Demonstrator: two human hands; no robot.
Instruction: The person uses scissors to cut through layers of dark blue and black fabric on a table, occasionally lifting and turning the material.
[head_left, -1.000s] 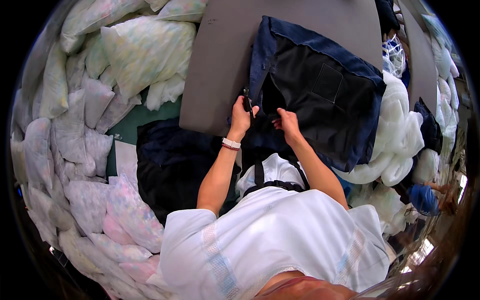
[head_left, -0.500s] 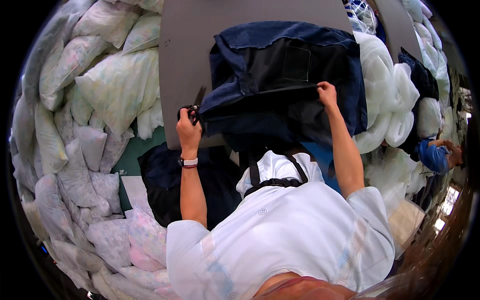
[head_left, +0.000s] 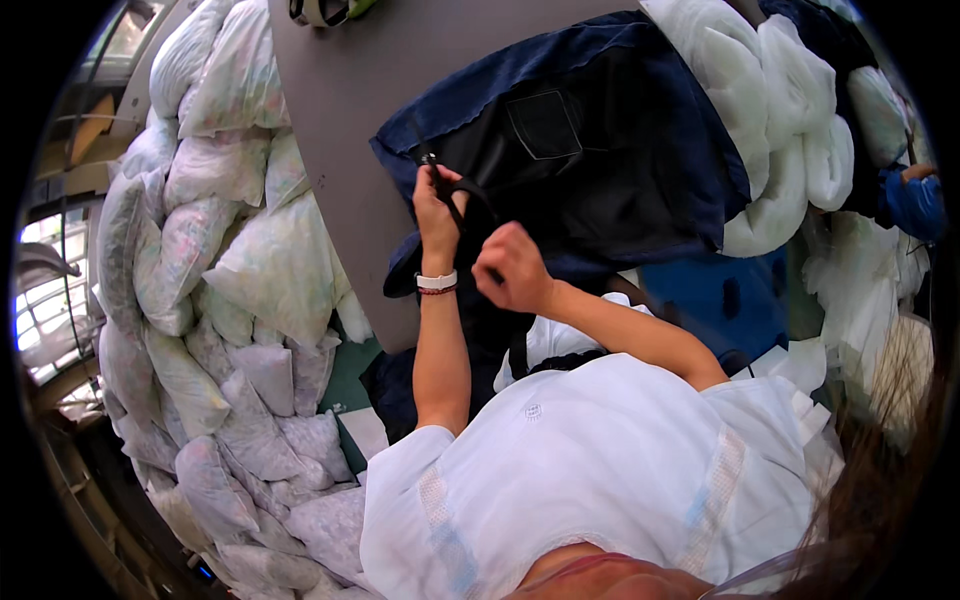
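Observation:
A navy and black fabric cover [head_left: 640,150] lies spread over the grey table, with a rectangle stitched in pale thread on its black side. My left hand [head_left: 437,225] is closed round a pair of black-handled scissors [head_left: 476,195], above the left part of the cloth. The blades are hard to make out against the dark fabric. Close by to the right, my right hand [head_left: 512,268] is curled in a fist over the near edge of the cover. Whatever its fingers may hold is hidden.
Stuffed pale pillows [head_left: 265,250] are heaped along the left of the grey table [head_left: 345,130]. White wadding rolls [head_left: 790,130] stand at the right. A blue surface [head_left: 725,305] shows below the table's near edge. Part of another person in blue [head_left: 915,200] appears at the far right.
My right hand let go of the cloth's edge and came left and nearer, beside my left hand. The left hand moved right with the scissors. The raised flap now lies down; the view has turned.

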